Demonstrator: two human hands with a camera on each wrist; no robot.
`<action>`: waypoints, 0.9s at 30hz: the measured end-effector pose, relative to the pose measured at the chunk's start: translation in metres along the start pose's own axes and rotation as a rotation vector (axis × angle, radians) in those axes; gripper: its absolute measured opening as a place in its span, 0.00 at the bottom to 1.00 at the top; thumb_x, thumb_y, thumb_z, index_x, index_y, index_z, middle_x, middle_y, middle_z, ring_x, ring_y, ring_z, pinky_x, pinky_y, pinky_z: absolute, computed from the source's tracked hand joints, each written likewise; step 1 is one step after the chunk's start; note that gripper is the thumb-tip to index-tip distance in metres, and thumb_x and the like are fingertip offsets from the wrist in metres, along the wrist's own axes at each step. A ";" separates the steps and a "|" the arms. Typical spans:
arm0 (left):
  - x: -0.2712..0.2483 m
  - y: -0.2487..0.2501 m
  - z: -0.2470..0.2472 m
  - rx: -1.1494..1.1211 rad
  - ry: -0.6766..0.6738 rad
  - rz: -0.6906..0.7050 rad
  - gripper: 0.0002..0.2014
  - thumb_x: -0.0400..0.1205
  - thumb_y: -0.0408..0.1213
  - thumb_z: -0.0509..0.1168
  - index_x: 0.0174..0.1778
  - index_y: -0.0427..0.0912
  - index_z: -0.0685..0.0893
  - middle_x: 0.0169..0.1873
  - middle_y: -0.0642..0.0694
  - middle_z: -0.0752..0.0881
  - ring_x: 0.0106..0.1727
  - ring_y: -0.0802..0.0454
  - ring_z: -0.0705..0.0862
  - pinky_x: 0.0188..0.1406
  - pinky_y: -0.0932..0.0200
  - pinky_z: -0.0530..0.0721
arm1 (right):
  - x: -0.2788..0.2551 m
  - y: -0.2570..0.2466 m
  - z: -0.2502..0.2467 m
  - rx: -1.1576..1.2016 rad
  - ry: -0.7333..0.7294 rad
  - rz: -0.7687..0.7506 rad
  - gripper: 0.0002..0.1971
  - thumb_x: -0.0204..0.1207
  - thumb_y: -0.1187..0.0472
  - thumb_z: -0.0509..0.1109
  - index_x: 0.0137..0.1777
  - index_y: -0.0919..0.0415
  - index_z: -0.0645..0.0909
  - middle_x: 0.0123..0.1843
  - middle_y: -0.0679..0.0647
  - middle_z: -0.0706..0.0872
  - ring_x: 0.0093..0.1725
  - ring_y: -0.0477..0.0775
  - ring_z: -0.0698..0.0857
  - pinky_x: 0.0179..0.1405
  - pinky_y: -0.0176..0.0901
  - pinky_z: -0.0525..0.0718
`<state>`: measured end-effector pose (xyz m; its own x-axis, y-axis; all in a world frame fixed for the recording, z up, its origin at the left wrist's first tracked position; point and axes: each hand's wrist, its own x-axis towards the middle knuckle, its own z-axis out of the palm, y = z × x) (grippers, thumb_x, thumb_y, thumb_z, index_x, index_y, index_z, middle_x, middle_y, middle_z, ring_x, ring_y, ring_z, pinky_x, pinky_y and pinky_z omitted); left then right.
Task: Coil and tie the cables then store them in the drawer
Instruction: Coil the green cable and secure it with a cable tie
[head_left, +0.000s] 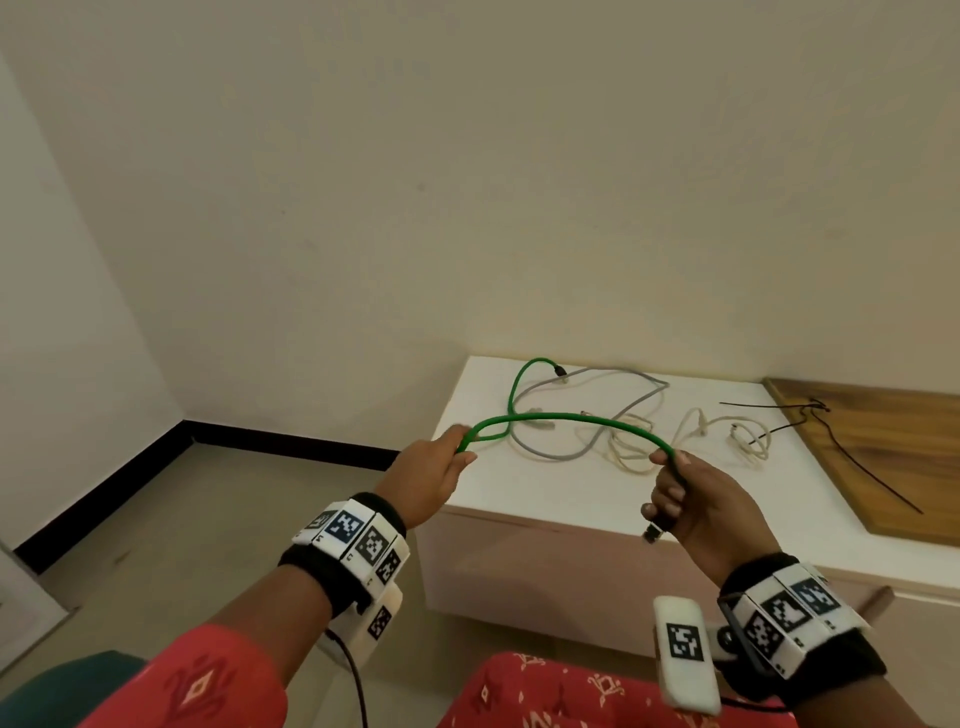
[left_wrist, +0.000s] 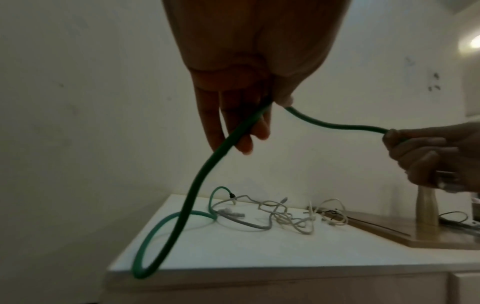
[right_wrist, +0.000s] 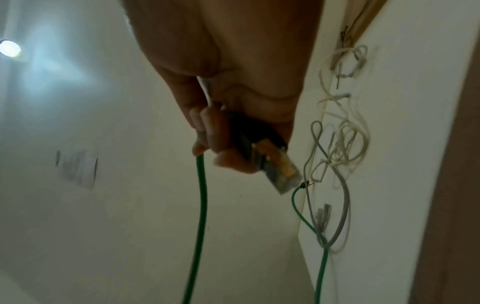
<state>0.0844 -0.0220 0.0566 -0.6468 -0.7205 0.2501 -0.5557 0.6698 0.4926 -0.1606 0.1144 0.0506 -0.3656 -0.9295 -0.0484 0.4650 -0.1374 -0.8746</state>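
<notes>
Both hands, left hand (head_left: 434, 470) and right hand (head_left: 693, 499), grip the green cable (head_left: 571, 417); form even loops, avoiding kinks.

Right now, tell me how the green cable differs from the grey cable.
The green cable is held up by the left hand and the right hand; the grey cable lies untouched on the white cabinet. Green looks thicker than grey. Neither is coiled or tied yet.
</notes>
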 end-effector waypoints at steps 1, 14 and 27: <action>0.000 0.004 0.003 -0.038 0.031 0.004 0.18 0.85 0.35 0.53 0.71 0.44 0.68 0.32 0.40 0.83 0.32 0.46 0.82 0.40 0.52 0.81 | -0.001 0.001 0.001 0.046 -0.014 0.012 0.14 0.83 0.57 0.51 0.43 0.61 0.76 0.20 0.48 0.69 0.18 0.46 0.69 0.22 0.39 0.79; -0.010 0.029 0.035 0.080 -0.212 0.099 0.18 0.85 0.36 0.52 0.72 0.42 0.68 0.44 0.33 0.86 0.46 0.38 0.83 0.48 0.52 0.79 | 0.005 -0.004 0.014 0.224 -0.253 -0.190 0.18 0.55 0.44 0.81 0.38 0.53 0.81 0.27 0.46 0.77 0.27 0.46 0.76 0.31 0.39 0.82; -0.017 0.060 0.035 0.271 -0.300 0.267 0.13 0.86 0.41 0.51 0.60 0.39 0.73 0.46 0.38 0.87 0.46 0.40 0.83 0.44 0.50 0.76 | 0.008 0.032 0.045 -0.627 -0.242 -0.391 0.07 0.73 0.59 0.59 0.41 0.56 0.79 0.26 0.47 0.78 0.27 0.39 0.75 0.32 0.29 0.76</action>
<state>0.0437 0.0364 0.0532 -0.8853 -0.4603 0.0666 -0.4403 0.8756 0.1989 -0.1121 0.0866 0.0439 -0.1891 -0.9121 0.3638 -0.2310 -0.3188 -0.9192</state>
